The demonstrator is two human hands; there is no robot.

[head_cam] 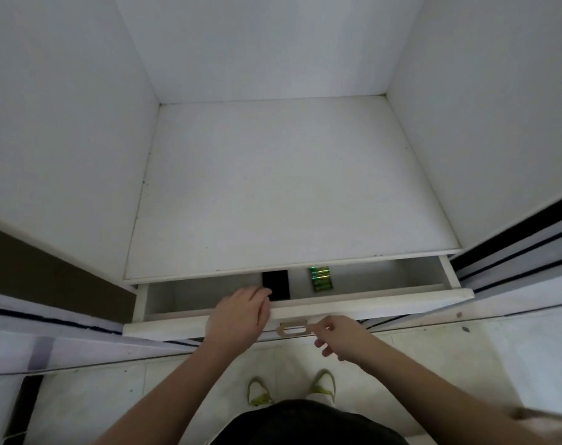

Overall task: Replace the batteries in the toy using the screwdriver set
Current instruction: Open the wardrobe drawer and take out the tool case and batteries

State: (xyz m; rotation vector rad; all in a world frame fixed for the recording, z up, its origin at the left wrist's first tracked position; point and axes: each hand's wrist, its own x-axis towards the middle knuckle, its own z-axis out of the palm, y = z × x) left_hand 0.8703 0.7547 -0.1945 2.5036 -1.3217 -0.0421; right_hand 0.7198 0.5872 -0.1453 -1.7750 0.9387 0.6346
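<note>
A white drawer (369, 305) at the bottom of an open white cabinet is pulled partly out. Inside it lie a flat black case (278, 282) and, to its right, a green pack of batteries (320, 278). My left hand (241, 316) reaches over the drawer's front edge, fingers apart, with the fingertips at the black case. My right hand (337, 335) pinches the right end of the drawer's pale handle (292, 327). No toy shows in this view.
The bare cabinet shelf (283, 187) sits above the drawer between white side walls. Sliding door tracks (514, 268) flank the cabinet on both sides. Below are a pale tiled floor (96, 406) and my two shoes with green trim (321, 385).
</note>
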